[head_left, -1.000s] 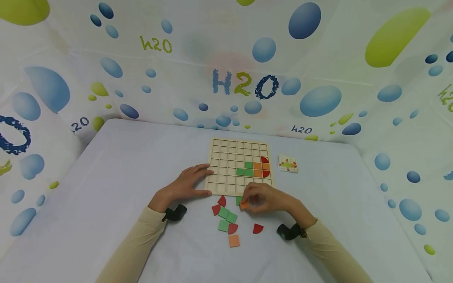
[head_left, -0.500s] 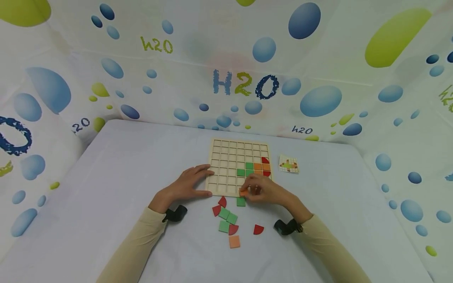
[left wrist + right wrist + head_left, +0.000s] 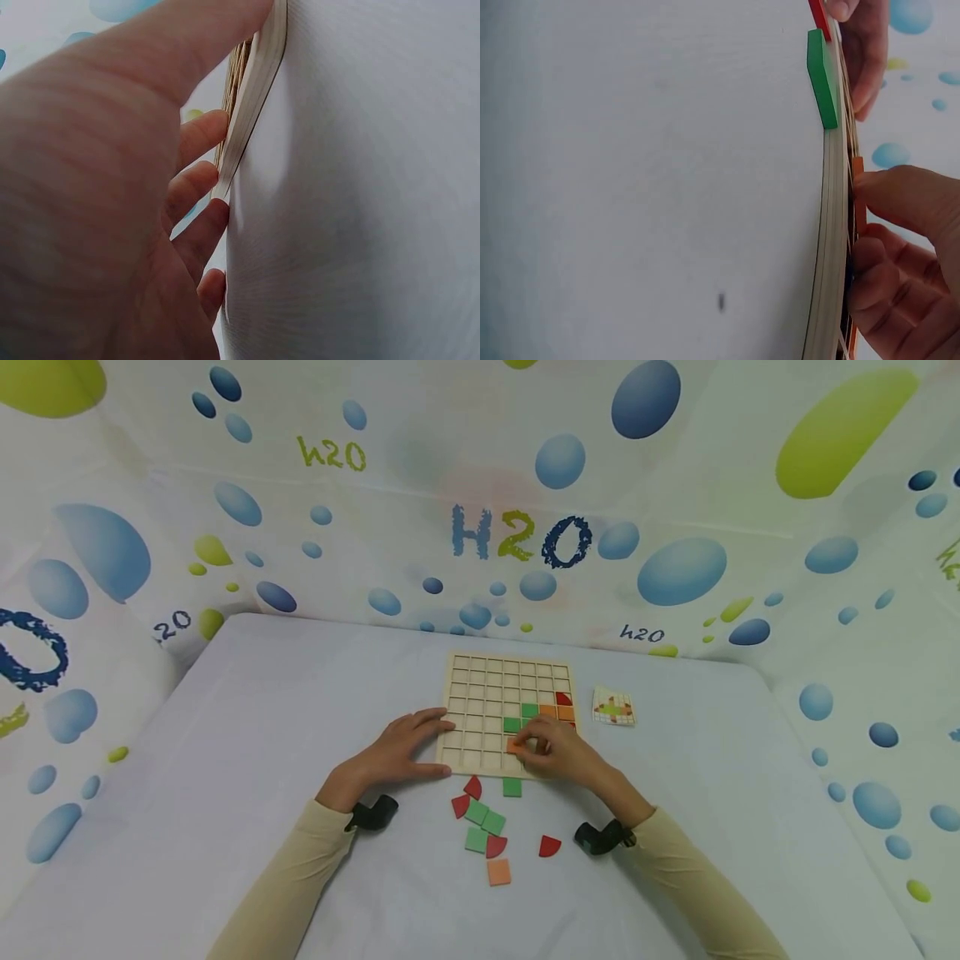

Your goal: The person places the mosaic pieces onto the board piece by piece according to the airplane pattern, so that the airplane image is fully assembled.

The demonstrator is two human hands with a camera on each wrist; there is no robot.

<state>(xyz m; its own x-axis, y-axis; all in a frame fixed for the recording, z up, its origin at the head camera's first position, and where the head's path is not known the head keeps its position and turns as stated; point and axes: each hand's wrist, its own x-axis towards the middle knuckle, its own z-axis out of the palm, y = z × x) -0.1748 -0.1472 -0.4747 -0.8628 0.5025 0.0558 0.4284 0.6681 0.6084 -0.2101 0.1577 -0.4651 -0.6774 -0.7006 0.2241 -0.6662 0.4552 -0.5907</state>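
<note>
A square wooden grid board (image 3: 472, 697) lies on the white cloth. Along its left edge rests my left hand (image 3: 397, 747), fingers spread, fingertips and thumb at the rim. My right hand (image 3: 558, 750) pinches an orange square tile (image 3: 513, 746) between thumb and fingers, close over the front rows of the grid. In the right wrist view the tile (image 3: 859, 196) stands on edge at the board's surface. Set in the grid are green squares (image 3: 512, 725), orange squares (image 3: 566, 712) and a red quarter-circle (image 3: 563, 699). The right hand partly hides some of these.
A small pattern card (image 3: 613, 707) lies right of the board. In front of the board are loose green squares (image 3: 476, 840), red quarter-circles (image 3: 550, 846) and an orange square (image 3: 498, 872). One green square (image 3: 512, 787) sits right by the front rim. A printed cloth hangs behind.
My right hand has carried the orange square from in front of the board forward, over the rim and onto the grid. The left hand has stayed at the left edge.
</note>
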